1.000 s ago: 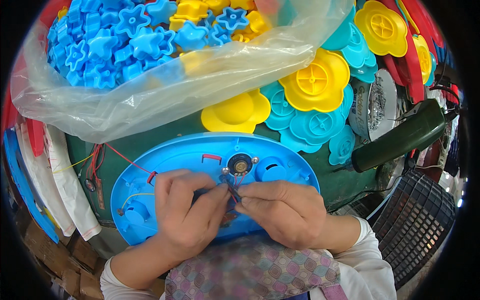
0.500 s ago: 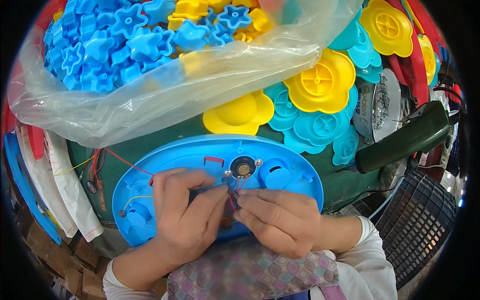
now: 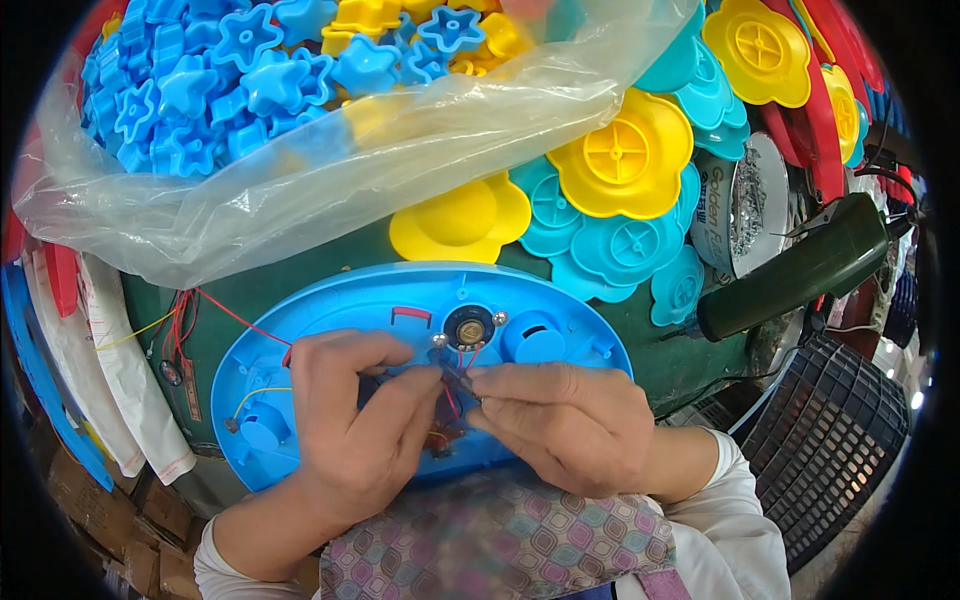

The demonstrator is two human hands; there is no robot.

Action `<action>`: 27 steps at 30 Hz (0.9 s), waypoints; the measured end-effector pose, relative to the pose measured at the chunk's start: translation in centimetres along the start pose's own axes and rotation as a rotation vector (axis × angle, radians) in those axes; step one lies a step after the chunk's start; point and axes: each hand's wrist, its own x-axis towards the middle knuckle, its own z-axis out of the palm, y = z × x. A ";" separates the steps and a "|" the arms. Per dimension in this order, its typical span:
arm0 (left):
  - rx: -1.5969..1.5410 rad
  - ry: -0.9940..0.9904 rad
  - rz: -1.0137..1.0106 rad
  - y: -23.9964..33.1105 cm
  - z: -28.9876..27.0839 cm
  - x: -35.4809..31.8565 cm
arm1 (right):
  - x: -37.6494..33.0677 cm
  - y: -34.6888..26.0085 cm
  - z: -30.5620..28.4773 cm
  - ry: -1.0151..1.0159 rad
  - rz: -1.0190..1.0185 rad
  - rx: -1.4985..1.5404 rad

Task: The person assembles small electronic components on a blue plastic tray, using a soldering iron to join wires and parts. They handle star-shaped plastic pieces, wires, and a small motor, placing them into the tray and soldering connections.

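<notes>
An oval blue plastic shell (image 3: 330, 300) lies with its hollow side up before me. Over its middle my left hand (image 3: 355, 425) is closed in a pinch. Opposite, my right hand (image 3: 575, 425) pinches a small dark part (image 3: 462, 383), and the fingertips of both hands nearly meet there. What the left fingers hold is too small and blurred to name. Thin red wires (image 3: 472, 357) run from a round speaker (image 3: 469, 331) fixed in the shell down toward my fingertips. Two shiny screws sit beside the speaker. A yellow wire (image 3: 262, 391) shows in the shell's left part.
Beyond the shell, a clear plastic bag (image 3: 290, 215) holds blue star-shaped pieces (image 3: 185, 88) and yellow ones. Yellow flower-shaped pieces (image 3: 460, 220) and teal ones (image 3: 632, 245) lie right of it. Further right are a tin of screws (image 3: 755, 205), a dark green power screwdriver (image 3: 800, 280) and a black crate (image 3: 825, 430).
The whole view has shifted slightly, so everything sits a little further left. My fingertips have parted a little around the small dark part; both hands stay pinched.
</notes>
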 end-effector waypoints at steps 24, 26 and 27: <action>-0.103 0.153 -0.030 -0.3 1.2 -0.1 | 2.8 -0.3 -1.4 -0.302 0.055 -0.093; -0.093 0.172 -0.022 -0.2 0.9 0.4 | 3.2 -0.5 -1.8 -0.392 0.026 -0.177; -0.112 0.183 -0.039 -0.2 1.0 0.3 | 3.6 -0.8 -2.3 -0.446 0.035 -0.215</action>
